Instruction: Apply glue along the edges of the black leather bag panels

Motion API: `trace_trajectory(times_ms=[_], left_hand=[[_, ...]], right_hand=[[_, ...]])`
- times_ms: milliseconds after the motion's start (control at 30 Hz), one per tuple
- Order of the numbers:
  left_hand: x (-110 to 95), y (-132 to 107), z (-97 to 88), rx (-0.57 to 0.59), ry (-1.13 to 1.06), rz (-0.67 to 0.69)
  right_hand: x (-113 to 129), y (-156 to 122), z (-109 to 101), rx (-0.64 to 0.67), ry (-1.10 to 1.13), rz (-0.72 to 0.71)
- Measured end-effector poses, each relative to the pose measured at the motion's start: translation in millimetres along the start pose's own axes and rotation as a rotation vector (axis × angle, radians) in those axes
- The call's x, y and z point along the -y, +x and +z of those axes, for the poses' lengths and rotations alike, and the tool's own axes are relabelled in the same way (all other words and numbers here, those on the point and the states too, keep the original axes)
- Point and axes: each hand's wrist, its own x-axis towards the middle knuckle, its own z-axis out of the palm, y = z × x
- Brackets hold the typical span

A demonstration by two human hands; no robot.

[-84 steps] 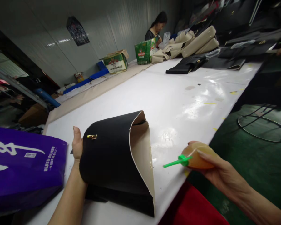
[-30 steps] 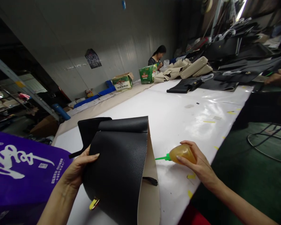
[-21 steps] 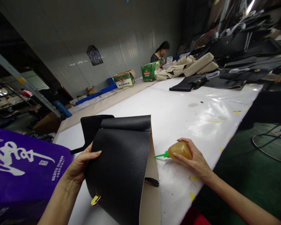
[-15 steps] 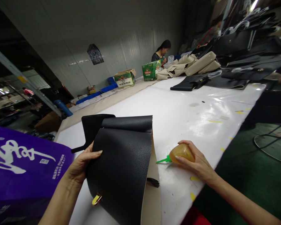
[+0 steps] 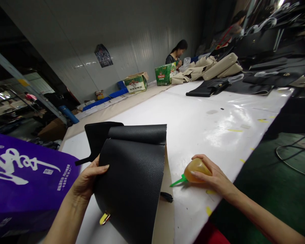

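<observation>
My left hand (image 5: 88,178) grips the left side of a black leather bag piece (image 5: 132,179), thumb on top and the other fingers hidden beneath. A gold clasp (image 5: 105,218) sits near its lower left edge, and the pale lining (image 5: 164,211) shows along its right edge. A black tassel-like end (image 5: 167,197) pokes out there. In my right hand (image 5: 213,174) is a squeeze bottle (image 5: 197,169) of amber liquid, fingers wrapped round it. Its green nozzle (image 5: 178,181) points left, close to the bag piece's right edge.
On the left stands a purple bag (image 5: 27,189) with white lettering. Black bag pieces (image 5: 208,87) and beige ones (image 5: 220,66) lie at the far right of the white table (image 5: 147,108). Green cartons (image 5: 136,83) line the back, where a person (image 5: 176,54) sits.
My right hand has brought the bottle slightly down, and its nozzle now tilts more downward. My left hand and the bag piece have barely shifted.
</observation>
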Motion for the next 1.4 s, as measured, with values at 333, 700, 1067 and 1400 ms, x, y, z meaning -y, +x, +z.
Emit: trace_trajectory(times_ms=[333,700,1067,1400], left_hand=[[17,-19,-3.5,-0.084,-0.008,0.030],[22,-31,4.6,-0.111,-0.043,0.031],[27,-42,6.0,-0.171,-0.006,0.008],[26,-37,5.8,-0.162,-0.011,0.014]], right_hand=[[10,-7,2,-0.012,-0.009,0.007],[4,-12,2,-0.044,-0.006,0.008],[-2,-20,6,-0.022,0.030,0.005],[-5,-6,4,-0.072,-0.033,-0.029]])
